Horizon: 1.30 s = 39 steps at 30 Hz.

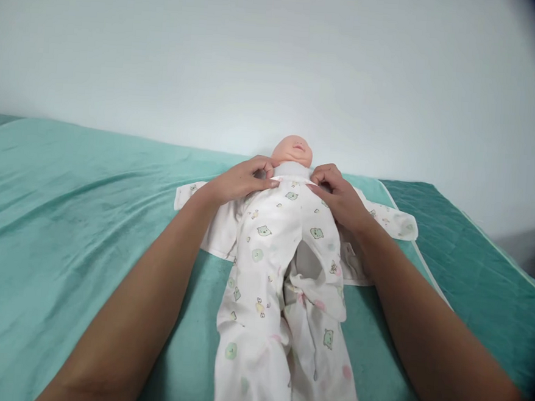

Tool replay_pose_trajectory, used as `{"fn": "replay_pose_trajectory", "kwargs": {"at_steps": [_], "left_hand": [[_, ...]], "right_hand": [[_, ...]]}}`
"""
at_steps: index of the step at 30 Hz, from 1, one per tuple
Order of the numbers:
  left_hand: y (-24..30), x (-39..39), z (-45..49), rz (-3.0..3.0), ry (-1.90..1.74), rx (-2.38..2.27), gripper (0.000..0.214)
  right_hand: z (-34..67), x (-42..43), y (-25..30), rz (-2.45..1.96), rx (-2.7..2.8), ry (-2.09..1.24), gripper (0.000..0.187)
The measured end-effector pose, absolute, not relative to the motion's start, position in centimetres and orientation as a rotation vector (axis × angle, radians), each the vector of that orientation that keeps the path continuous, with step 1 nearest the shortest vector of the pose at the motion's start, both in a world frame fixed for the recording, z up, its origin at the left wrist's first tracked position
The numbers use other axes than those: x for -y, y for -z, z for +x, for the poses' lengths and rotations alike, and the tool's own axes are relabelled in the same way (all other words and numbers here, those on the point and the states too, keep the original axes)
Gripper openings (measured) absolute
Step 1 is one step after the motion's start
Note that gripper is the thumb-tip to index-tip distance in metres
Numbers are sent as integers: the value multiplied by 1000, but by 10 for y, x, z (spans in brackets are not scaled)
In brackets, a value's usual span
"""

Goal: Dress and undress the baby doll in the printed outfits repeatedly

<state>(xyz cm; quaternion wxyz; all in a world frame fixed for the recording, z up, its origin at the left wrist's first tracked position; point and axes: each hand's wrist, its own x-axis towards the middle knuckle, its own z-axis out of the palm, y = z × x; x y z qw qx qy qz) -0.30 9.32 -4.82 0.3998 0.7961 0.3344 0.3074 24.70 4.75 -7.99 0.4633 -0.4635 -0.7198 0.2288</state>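
Note:
A baby doll (294,148) lies on its back, head toward the wall. Over its legs and belly are white baby pants (268,249) printed with small green and pink animals. The waistband reaches high on the doll's chest. My left hand (246,177) pinches the waistband at its left end, and my right hand (337,193) pinches it at the right end. A white printed baby shirt (222,225) spreads out under the doll, its sleeves stretched to both sides. Grey-white cloth (292,168) shows above the waistband. A bit of the doll's foot or leg shows below the right pant leg.
A light teal blanket (87,224) with soft folds covers the surface under the doll. Darker green quilted fabric (465,251) lies to the right. A plain pale wall (259,59) rises behind the doll's head.

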Motion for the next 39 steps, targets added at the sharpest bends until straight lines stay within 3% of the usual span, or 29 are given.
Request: {"fn": "replay_pose_trajectory", "kwargs": {"at_steps": [4, 12, 22, 27, 31, 39], "left_hand": [[47, -99, 1, 1962, -844, -839, 28], [56, -123, 16, 2023, -968, -1018, 26], [63, -136, 31, 2012, -1078, -1197, 15], [64, -129, 30, 1957, -1031, -1046, 6], [65, -115, 28, 1984, -1030, -1016, 22], [82, -80, 2, 2310, -1043, -1121, 39]], "right_hand": [[246, -60, 75, -1056, 1825, -584, 26], [248, -94, 72, -1403, 1735, -457, 27], [243, -106, 78, -1432, 1632, -348, 32], [243, -100, 83, -1348, 1555, -441, 21], [243, -87, 84, -1279, 1553, -448, 14], [252, -45, 101, -1241, 1617, -441, 34]]}}
